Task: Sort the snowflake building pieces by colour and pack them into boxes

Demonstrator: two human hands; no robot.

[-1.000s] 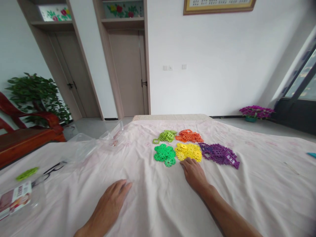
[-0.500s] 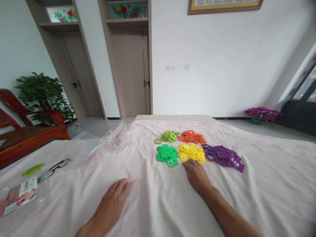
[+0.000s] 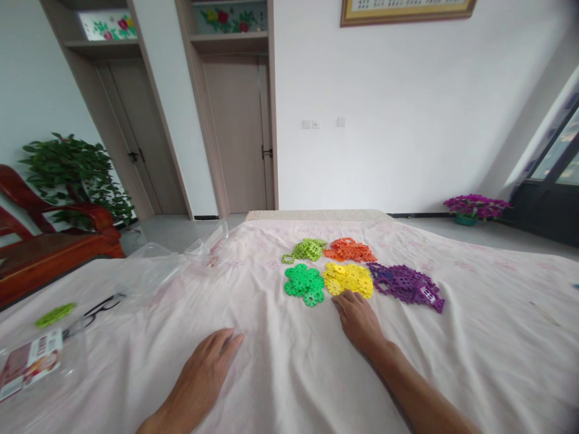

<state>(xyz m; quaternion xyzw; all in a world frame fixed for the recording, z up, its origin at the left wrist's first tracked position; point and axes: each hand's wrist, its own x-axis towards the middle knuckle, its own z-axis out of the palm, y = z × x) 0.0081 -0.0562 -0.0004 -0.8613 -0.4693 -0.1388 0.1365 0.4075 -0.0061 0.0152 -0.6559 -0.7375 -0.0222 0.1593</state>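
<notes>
My left hand (image 3: 201, 371) lies palm down on the pale cloth, fingers loosely stretched out, with nothing in it. My right hand (image 3: 357, 316) rests at the near edge of a pile of yellow snowflake-shaped plastic discs (image 3: 348, 277). Its fingers lie loosely towards the pile, their tips partly hidden, and no held piece shows. Left of the yellow discs is a heap of green discs (image 3: 301, 281). Behind them sit light-green lattice pieces (image 3: 310, 248) and orange pieces (image 3: 347, 249). A purple heap (image 3: 407, 283) spreads to the right.
A pinkish-white cloth (image 3: 280, 361) with wrinkles covers the table. On the left are clear plastic packaging (image 3: 156, 262), a labelled pack (image 3: 31, 361), black-framed glasses (image 3: 102, 305) and a lime-green piece (image 3: 55, 314). A thin pale strip (image 3: 545, 313) lies far right. A wooden chair (image 3: 67, 241) stands beyond.
The view has shifted slightly, so everything sits a little further left. Both hands stay in the same places on the cloth, and the piles look unchanged.
</notes>
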